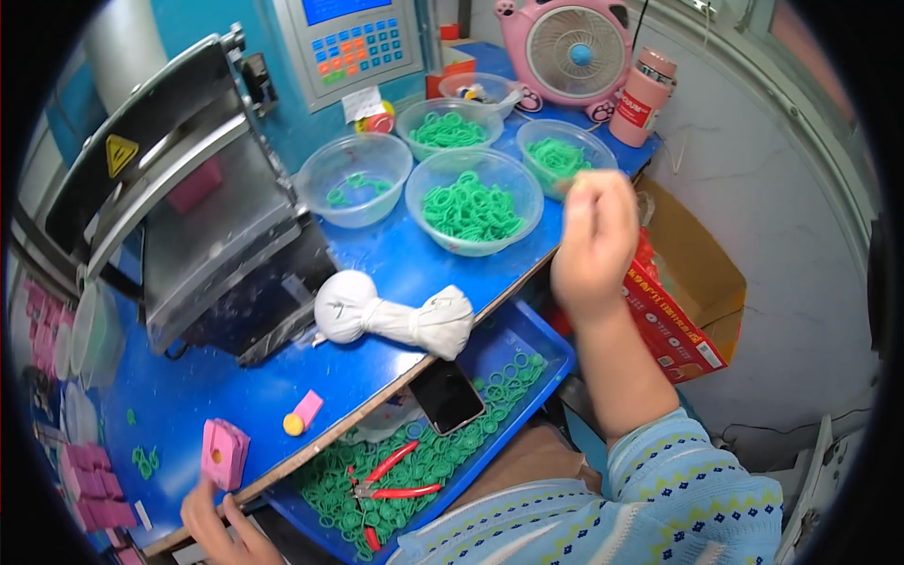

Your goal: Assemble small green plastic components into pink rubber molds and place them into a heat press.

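Note:
My left hand (224,529) is at the lower left by the table's front edge, its fingers apart and nothing visible in them. Its fingertips reach close to a small stack of pink blocks (224,454) with a yellow spot; I cannot tell whether they touch. My right hand (595,240) is raised on the right, fingers curled together and somewhat blurred. Whatever it may hold is hidden. Behind it stands a clear bowl (589,141) of green rings. A larger bowl (527,209) with a heap of green rings (471,207) is to its left.
Before me a blue tray (557,353) holds green rings, red-handled pliers (395,476) and a phone (447,400). A white cloth bundle (391,318) lies at the table edge. A black-and-metal machine (226,235) is left; a pink fan (574,52) and bottle (644,99) stand behind.

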{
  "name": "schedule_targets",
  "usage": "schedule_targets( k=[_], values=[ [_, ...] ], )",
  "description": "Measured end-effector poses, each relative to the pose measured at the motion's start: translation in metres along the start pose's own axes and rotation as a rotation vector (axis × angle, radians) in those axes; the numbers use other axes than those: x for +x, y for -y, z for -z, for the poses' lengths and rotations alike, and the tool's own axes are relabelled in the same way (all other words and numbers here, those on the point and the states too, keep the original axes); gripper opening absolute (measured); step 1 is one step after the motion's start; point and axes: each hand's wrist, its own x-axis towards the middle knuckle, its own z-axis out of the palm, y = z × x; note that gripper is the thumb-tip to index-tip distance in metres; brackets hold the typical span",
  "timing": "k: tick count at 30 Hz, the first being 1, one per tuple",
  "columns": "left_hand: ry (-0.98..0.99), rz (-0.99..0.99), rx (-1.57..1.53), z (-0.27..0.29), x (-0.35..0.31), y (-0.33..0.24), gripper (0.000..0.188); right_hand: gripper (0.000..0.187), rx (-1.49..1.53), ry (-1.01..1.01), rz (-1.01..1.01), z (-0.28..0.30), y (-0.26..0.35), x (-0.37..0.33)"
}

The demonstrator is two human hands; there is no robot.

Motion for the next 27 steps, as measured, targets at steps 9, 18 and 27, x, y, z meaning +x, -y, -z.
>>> schedule_targets(
  k=[9, 18, 27],
  values=[
    [0.27, 0.172, -0.047, -0.037, 0.008, 0.027, 0.056, 0.022, -0.499, 0.295, -0.352, 0.014, -0.102, 0.012],
    [-0.097, 0.738, -1.104, -0.027, -0.011, 0.021, 0.055, 0.01, 0.053, 0.075, 0.191, 0.0, 0.022, -0.002],
    [0.182, 0.769, -1.689, -0.016, -0.027, -0.016, 0.039, 0.042, 0.321, 0.936, 0.228, -0.056, 0.153, -0.067]
  ],
)
